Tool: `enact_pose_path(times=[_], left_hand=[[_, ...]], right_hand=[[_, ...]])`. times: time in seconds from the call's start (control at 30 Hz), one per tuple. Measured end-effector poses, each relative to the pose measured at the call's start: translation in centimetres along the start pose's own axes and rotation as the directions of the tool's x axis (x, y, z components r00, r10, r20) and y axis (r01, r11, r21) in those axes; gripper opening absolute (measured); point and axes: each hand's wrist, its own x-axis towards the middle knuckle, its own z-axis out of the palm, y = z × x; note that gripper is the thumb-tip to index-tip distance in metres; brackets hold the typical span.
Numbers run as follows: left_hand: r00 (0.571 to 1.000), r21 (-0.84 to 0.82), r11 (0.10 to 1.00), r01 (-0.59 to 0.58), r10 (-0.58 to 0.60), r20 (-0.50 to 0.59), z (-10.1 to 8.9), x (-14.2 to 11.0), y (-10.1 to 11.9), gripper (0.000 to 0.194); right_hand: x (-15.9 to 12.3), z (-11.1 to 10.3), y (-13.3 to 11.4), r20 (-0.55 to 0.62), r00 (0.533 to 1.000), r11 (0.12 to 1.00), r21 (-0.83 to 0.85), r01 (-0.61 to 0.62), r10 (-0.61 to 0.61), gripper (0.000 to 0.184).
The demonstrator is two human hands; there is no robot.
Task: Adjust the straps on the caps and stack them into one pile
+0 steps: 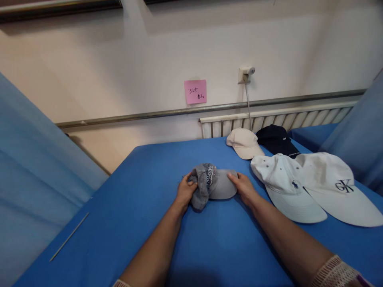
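A grey cap (214, 184) with lettering on its crown lies crumpled on the blue table (143, 207). My left hand (185, 191) grips the folded crown at its left side, fingers closed on the fabric. My right hand (243, 186) holds the brim at its right edge, thumb on top.
To the right lie two white caps, one with a small horse logo (287, 187) and one lettered (335, 187). Behind them sit a beige cap (243, 142) and a dark navy cap (277, 138). A pink note (195, 91) hangs on the wall. A radiator (281, 118) runs behind the table. A thin stick (69, 236) lies at the left.
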Motion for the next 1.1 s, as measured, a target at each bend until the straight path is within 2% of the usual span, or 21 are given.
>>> enact_pose_path(times=[0.07, 0.13, 0.23, 0.3, 0.37, 0.47, 0.57, 0.6, 0.67, 0.73, 0.8, 0.9, 0.97, 1.03, 1.07, 1.1], left_hand=[[0.997, -0.166, 0.984, 0.067, -0.070, -0.014, -1.0, 0.5, 0.6, 0.067], [0.990, -0.323, 0.941, 0.098, -0.124, -0.062, -2.6, 1.2, 1.3, 0.054], [0.971, -0.580, 0.805, 0.125, -0.221, -0.097, -5.0, 2.0, 2.1, 0.030], [0.958, -0.724, 0.678, 0.127, -0.274, -0.089, -5.7, 2.1, 2.4, 0.028], [0.944, -0.779, 0.613, 0.132, -0.318, -0.090, -5.2, 1.8, 2.3, 0.029], [0.937, -0.715, 0.666, 0.211, -0.345, -0.045, -2.5, 0.5, 1.7, 0.026], [0.921, -0.562, 0.729, 0.390, -0.309, 0.237, 0.8, -1.1, 0.9, 0.030], [0.926, -0.529, 0.764, 0.370, -0.255, 0.279, 1.7, -1.5, 0.7, 0.030], [0.965, -0.515, 0.826, 0.230, -0.126, 0.230, 2.6, -1.9, 0.6, 0.032], [0.995, -0.512, 0.857, 0.059, -0.006, 0.104, 2.3, -1.7, 1.1, 0.038], [0.996, -0.491, 0.867, -0.085, 0.093, -0.009, 0.7, -0.9, 2.1, 0.043], [0.960, -0.445, 0.851, -0.279, 0.236, -0.150, -3.1, 0.4, 4.0, 0.051], [0.949, -0.440, 0.841, -0.315, 0.265, -0.173, -6.0, 1.1, 4.9, 0.053], [0.960, -0.407, 0.878, -0.253, 0.177, -0.216, -8.5, 1.6, 4.9, 0.055], [0.967, -0.355, 0.921, -0.157, 0.070, -0.247, -9.5, 1.8, 4.7, 0.055], [0.951, -0.275, 0.961, -0.037, -0.050, -0.304, -10.4, 2.0, 4.3, 0.056]], right_hand=[[-0.4, 0.1, -0.6, 0.066, 0.985, 0.970, 0.176, -0.168, 0.159, 0.034], [-0.5, 0.0, -1.0, 0.089, 0.964, 0.888, 0.374, -0.267, 0.252, 0.024], [-0.1, -0.3, -1.3, 0.080, 0.935, 0.715, 0.623, -0.317, 0.345, 0.015], [0.2, -0.5, -1.5, 0.105, 0.917, 0.584, 0.742, -0.330, 0.385, 0.017], [0.2, -0.5, -1.8, 0.118, 0.923, 0.481, 0.825, -0.297, 0.367, 0.019], [-0.5, 0.2, -2.1, 0.124, 0.950, 0.411, 0.880, -0.239, 0.287, 0.018], [-1.7, 1.6, -2.2, 0.175, 0.958, 0.467, 0.844, -0.265, 0.228, 0.022], [-2.1, 2.2, -2.2, 0.208, 0.955, 0.510, 0.809, -0.290, 0.213, 0.025], [-3.0, 3.2, -2.1, 0.285, 0.939, 0.612, 0.713, -0.342, 0.192, 0.031], [-3.8, 3.9, -2.2, 0.370, 0.910, 0.707, 0.594, -0.384, 0.184, 0.031], [-4.3, 4.2, -2.3, 0.446, 0.876, 0.782, 0.474, -0.405, 0.183, 0.030], [-4.7, 4.2, -2.5, 0.498, 0.848, 0.864, 0.331, -0.379, 0.181, 0.034], [-4.7, 4.2, -2.5, 0.500, 0.848, 0.897, 0.273, -0.347, 0.176, 0.036], [-4.7, 4.2, -2.4, 0.507, 0.845, 0.914, 0.241, -0.327, 0.169, 0.037], [-4.7, 4.1, -2.4, 0.512, 0.843, 0.918, 0.232, -0.320, 0.164, 0.037], [-4.7, 4.1, -2.4, 0.516, 0.842, 0.922, 0.226, -0.313, 0.159, 0.037]])
